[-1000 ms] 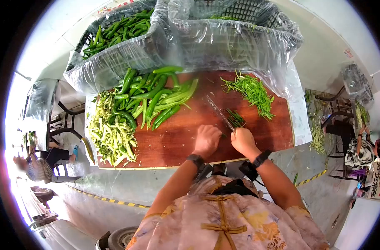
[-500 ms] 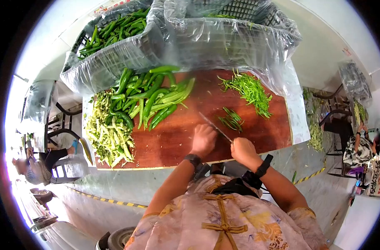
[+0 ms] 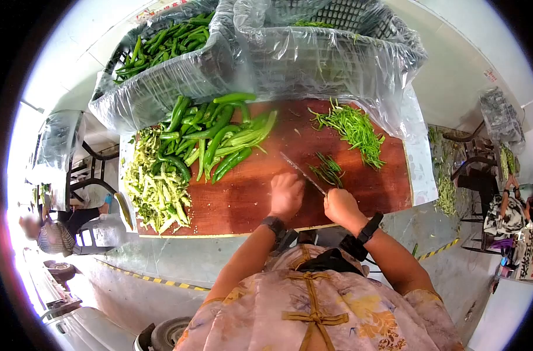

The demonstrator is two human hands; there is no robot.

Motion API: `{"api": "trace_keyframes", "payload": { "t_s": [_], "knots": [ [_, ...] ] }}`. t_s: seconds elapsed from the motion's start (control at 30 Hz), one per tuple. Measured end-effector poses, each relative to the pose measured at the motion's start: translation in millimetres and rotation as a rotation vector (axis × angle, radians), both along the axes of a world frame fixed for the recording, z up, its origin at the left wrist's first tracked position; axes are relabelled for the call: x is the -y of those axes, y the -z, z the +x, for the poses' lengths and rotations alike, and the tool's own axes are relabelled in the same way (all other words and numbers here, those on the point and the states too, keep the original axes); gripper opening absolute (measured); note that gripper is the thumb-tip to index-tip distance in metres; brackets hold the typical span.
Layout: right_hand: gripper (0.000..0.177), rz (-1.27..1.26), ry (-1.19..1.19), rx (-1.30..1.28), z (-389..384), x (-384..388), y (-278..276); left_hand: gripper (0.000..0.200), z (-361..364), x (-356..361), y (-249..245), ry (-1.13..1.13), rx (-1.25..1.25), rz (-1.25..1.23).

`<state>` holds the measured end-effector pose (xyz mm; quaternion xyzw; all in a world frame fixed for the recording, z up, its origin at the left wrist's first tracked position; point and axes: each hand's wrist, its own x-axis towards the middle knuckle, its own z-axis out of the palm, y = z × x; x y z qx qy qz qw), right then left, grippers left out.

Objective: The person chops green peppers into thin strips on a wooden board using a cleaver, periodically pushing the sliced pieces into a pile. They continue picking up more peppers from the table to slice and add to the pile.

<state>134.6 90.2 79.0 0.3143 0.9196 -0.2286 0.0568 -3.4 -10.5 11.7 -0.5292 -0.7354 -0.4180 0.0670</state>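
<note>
My right hand (image 3: 342,207) is closed round the handle of a knife (image 3: 302,172), whose blade slants up and left over the brown board (image 3: 237,205). Just left of the blade, my left hand (image 3: 287,194) rests low over the board with its fingers curled in. It is slightly blurred, and whatever lies under the fingers is hidden. Beyond the blade lies a small bunch of sliced green pepper strips (image 3: 328,169). A larger heap of shredded green pepper (image 3: 357,134) sits at the back right. Whole and split green peppers (image 3: 219,134) are piled at the left.
Pale pepper cores and seeds (image 3: 152,187) cover the board's left end. Behind stand plastic-lined crates, one with whole green peppers (image 3: 167,44), another (image 3: 336,64) with some green shreds. Other people sit at the far left (image 3: 56,234) and far right (image 3: 506,210).
Both hands and the knife stay in nearly the same place. My left hand has shifted very slightly, and the whole view has moved a little to the right.
</note>
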Motion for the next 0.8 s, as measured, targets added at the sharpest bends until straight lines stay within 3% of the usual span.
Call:
{"api": "trace_keyframes", "payload": {
  "t_s": [0.23,0.53,0.8],
  "knots": [
    [0.022,-0.04,-0.04,0.016,2,0,-2,0.012,-3,2,2,0.043,-0.034,-0.079],
    [0.025,-0.036,0.125,-0.108,-21,-6,11,0.012,0,-3,-3,0.042,-0.064,-0.045],
    [0.021,-0.036,0.023,-0.111,10,7,-4,0.008,0,0,-4,0.039,-0.076,-0.052]
  ]
}}
